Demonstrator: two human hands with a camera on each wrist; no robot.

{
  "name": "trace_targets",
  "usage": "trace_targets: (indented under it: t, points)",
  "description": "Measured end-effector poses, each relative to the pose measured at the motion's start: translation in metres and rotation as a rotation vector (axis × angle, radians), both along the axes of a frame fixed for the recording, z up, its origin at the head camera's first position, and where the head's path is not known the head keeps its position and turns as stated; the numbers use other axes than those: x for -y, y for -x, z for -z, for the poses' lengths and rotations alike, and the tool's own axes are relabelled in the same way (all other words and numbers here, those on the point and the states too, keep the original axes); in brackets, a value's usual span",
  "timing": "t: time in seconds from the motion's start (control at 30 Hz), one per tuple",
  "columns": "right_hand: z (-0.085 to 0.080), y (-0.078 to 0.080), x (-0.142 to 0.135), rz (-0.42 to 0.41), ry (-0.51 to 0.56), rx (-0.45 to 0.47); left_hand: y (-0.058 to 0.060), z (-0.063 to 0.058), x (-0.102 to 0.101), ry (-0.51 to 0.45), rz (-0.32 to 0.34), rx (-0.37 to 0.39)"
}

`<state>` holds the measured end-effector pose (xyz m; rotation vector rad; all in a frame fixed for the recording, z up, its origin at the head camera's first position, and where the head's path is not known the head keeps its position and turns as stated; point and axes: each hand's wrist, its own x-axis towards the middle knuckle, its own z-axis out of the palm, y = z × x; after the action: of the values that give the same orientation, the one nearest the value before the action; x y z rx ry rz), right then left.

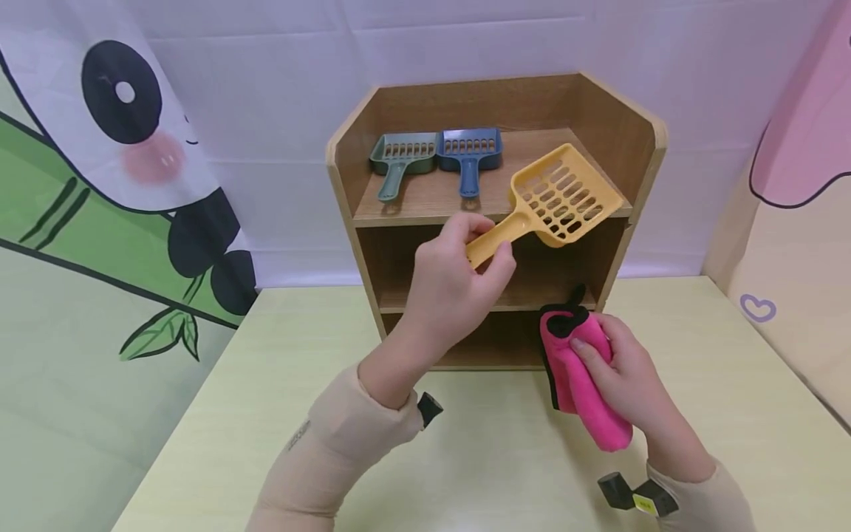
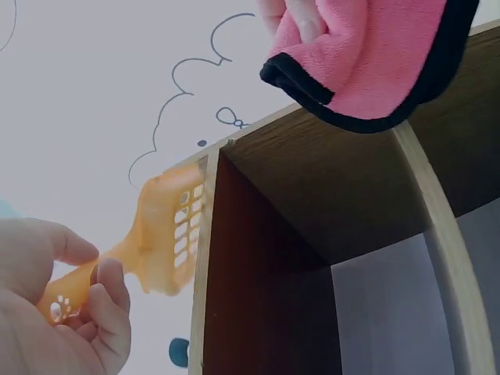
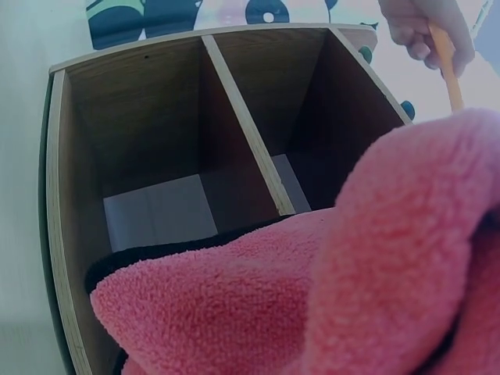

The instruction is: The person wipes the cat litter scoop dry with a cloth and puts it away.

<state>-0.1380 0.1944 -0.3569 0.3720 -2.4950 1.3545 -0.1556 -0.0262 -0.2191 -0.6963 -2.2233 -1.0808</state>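
My left hand (image 1: 459,277) grips the handle of a yellow slotted litter scoop (image 1: 565,196), its thumb and fingers curled round it. The scoop's head points up and right, in front of the shelf's top board in the head view. Lower on the right, my right hand (image 1: 628,377) holds a bunched pink cloth (image 1: 588,391) with black edging, thumb on the near side. That cloth (image 3: 234,305) fills the lower part of the right wrist view. A green scoop (image 1: 404,155) and a blue scoop (image 1: 469,159) lie side by side on the top shelf.
A wooden shelf unit (image 1: 479,214) with several levels stands at the back of the pale table (image 1: 299,355). Behind it hangs a white curtain (image 1: 279,111) with printed cartoon figures. Black wrist cameras (image 1: 428,408) sit on both sleeves.
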Motion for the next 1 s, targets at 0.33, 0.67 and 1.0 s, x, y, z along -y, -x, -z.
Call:
trace_targets:
  t: [0.33,0.67,1.0]
  points:
    - [-0.002,0.005,0.001,-0.012,0.019,0.026,0.021,-0.016,-0.025,0.306,-0.281,-0.188]
    - [0.003,-0.003,0.002,0.01,0.0,-0.081,0.001,-0.012,-0.037,0.35,-0.087,-0.181]
    - [0.004,0.0,0.001,0.008,-0.005,-0.044,0.007,-0.003,-0.04,0.428,-0.076,-0.545]
